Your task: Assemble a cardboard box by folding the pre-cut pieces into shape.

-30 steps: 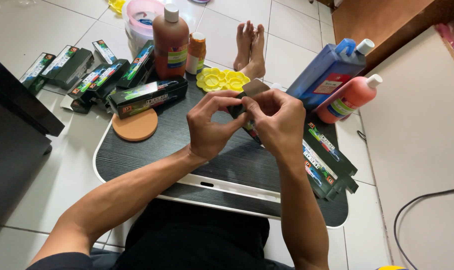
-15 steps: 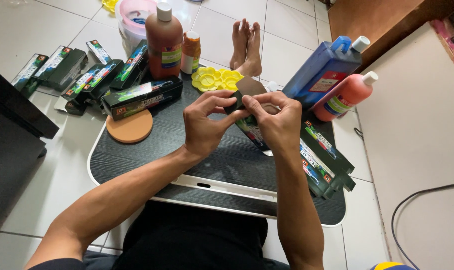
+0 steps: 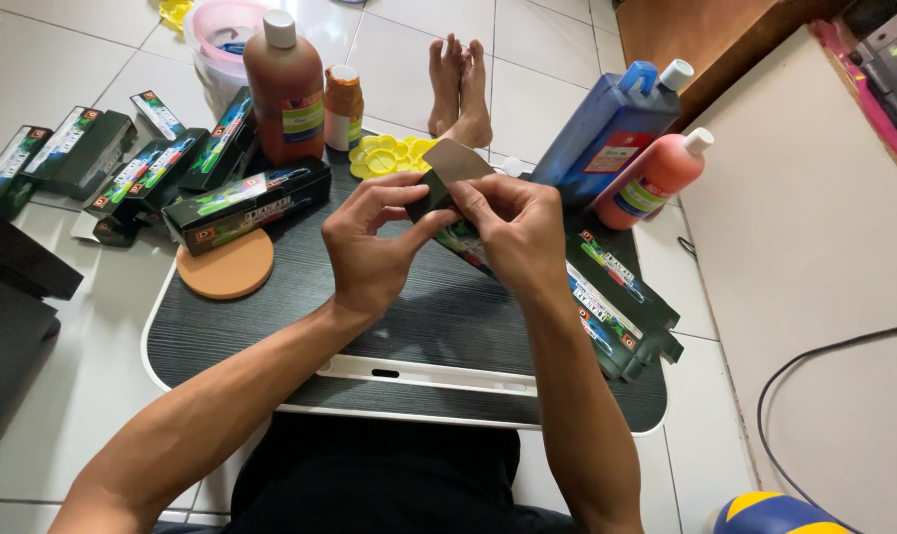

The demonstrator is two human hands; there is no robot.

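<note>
Both my hands meet above a dark lap table (image 3: 270, 307). My left hand (image 3: 374, 242) and my right hand (image 3: 513, 232) together grip a long dark green carton (image 3: 447, 173) at its open end, where a grey inner flap sticks up. The carton's printed body runs down under my right hand. Two more matching cartons (image 3: 622, 302) lie on the table just right of my right forearm. Another carton (image 3: 246, 206) lies at the table's far left, beside a round orange disc (image 3: 226, 264).
Several green cartons (image 3: 122, 163) sit on the tiled floor at left. A brown bottle (image 3: 285, 89), a small orange bottle (image 3: 344, 109), a yellow palette (image 3: 389, 156), a blue bottle (image 3: 607, 129) and a pink bottle (image 3: 651, 180) stand behind. My bare feet (image 3: 458, 89) lie beyond. A cable (image 3: 814, 366) runs at right.
The carton's end has been lifted and its grey flap now stands more open between my fingers. The view has shifted slightly; my hands stay over the table's middle.
</note>
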